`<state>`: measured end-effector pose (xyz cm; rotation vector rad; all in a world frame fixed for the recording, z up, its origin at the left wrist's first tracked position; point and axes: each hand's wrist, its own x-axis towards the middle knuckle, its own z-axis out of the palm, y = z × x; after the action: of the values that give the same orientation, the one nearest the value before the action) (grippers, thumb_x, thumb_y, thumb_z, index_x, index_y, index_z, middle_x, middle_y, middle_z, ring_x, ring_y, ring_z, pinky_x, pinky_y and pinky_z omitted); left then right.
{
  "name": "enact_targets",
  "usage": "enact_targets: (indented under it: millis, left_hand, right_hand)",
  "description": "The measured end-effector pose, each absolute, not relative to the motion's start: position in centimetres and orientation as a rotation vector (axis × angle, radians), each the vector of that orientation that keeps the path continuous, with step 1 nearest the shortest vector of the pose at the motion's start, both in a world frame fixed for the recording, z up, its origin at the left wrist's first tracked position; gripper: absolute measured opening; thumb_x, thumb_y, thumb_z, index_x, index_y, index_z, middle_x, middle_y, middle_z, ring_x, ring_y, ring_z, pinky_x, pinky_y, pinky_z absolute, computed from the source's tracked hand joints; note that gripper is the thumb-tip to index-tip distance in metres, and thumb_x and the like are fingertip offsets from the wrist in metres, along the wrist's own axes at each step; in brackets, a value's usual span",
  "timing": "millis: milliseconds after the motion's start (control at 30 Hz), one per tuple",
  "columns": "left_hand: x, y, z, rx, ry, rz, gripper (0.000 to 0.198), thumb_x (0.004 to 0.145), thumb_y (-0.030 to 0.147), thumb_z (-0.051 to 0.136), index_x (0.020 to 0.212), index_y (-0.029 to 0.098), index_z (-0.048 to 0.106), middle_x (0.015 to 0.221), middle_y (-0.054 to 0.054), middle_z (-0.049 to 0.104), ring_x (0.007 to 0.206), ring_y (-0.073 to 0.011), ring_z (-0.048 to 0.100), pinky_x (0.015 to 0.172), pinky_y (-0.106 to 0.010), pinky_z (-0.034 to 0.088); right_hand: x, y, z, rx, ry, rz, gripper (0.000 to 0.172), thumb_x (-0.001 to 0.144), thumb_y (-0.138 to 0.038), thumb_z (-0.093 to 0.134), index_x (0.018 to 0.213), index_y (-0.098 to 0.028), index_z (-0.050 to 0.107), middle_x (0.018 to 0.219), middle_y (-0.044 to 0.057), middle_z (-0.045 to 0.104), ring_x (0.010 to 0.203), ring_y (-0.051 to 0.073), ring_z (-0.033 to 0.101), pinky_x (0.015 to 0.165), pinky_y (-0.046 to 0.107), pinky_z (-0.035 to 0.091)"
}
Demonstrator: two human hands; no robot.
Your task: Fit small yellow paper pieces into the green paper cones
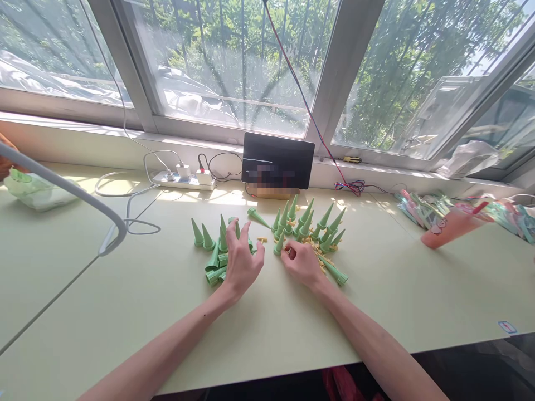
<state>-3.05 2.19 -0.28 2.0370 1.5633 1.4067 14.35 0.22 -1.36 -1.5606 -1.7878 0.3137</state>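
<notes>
My left hand (242, 263) hovers at a pile of green plastic cone-shaped spikes (213, 260), its fingers apart and curved over them; some spikes are hidden behind it. My right hand (304, 262) is closed, thumb and forefinger pinched together, beside an upright green spike (280, 245). What the pinch holds, if anything, is too small to make out. Under and behind that hand lie small yellow plastic pieces (321, 259). Between the hands rests a yellow T-shaped piece (262, 240). Several upright spikes (306, 223) with yellow pieces at their bases stand beyond my right hand.
A tablet (278, 161) leans by the window, behind the spikes. To the left are a power strip (184, 180) with cables and a grey curved bar (83, 192). A pink drink cup (453, 225) and wrapped packets (422, 209) are on the right of the pale table (167, 317).
</notes>
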Motion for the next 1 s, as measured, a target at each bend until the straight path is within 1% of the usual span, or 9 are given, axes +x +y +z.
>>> enact_targets:
  millis: [233,467,600,833,1000]
  left_hand:
    - [-3.08,2.29,-0.36,2.045,1.592,1.335,0.057,0.086,0.024,0.054,0.140,0.009,0.044,0.143,-0.022,0.034,0.141,-0.0375,0.031,0.115,-0.055,0.034]
    - [-3.10,2.45,-0.38,2.078,1.570,1.359,0.060,0.087,0.024,0.053,0.144,0.010,0.039,0.141,-0.020,0.040,0.140,-0.0366,0.034,0.115,-0.055,0.035]
    - [-3.07,2.37,-0.27,2.085,1.563,1.363,0.060,0.087,0.023,0.053,0.144,0.010,0.039,0.141,-0.020,0.041,0.139,-0.0365,0.035,0.114,-0.056,0.035]
    - [-2.99,2.24,-0.35,2.063,1.581,1.318,0.060,0.086,0.024,0.053,0.142,0.008,0.040,0.141,-0.022,0.040,0.139,-0.0370,0.035,0.114,-0.055,0.035]
    - [-3.02,2.37,-0.61,2.051,1.564,1.315,0.061,0.085,0.024,0.055,0.143,0.010,0.040,0.141,-0.021,0.039,0.139,-0.0374,0.035,0.114,-0.055,0.036]
  right_hand:
    - [14.38,0.18,-1.38,-1.622,-1.790,0.178,0.024,0.077,-0.023,0.056,0.057,-0.020,0.042,0.047,-0.005,0.044,0.044,0.010,0.040,0.050,0.024,0.031]
    - [14.29,0.24,-1.42,-1.733,-1.731,0.093,0.025,0.074,-0.023,0.055,0.055,-0.020,0.040,0.046,-0.005,0.042,0.044,0.010,0.037,0.050,0.024,0.028]
    - [14.29,0.26,-1.38,-1.784,-1.705,0.059,0.023,0.074,-0.023,0.055,0.055,-0.020,0.042,0.046,-0.004,0.042,0.045,0.011,0.036,0.050,0.024,0.027]
    - [14.36,0.54,-1.39,-1.874,-1.662,0.029,0.022,0.080,-0.022,0.056,0.058,-0.019,0.051,0.053,-0.001,0.054,0.050,0.012,0.044,0.054,0.024,0.029]
    - [14.32,0.47,-1.40,-1.813,-1.715,0.058,0.024,0.082,-0.021,0.055,0.059,-0.019,0.051,0.052,-0.001,0.054,0.048,0.012,0.045,0.052,0.024,0.030]
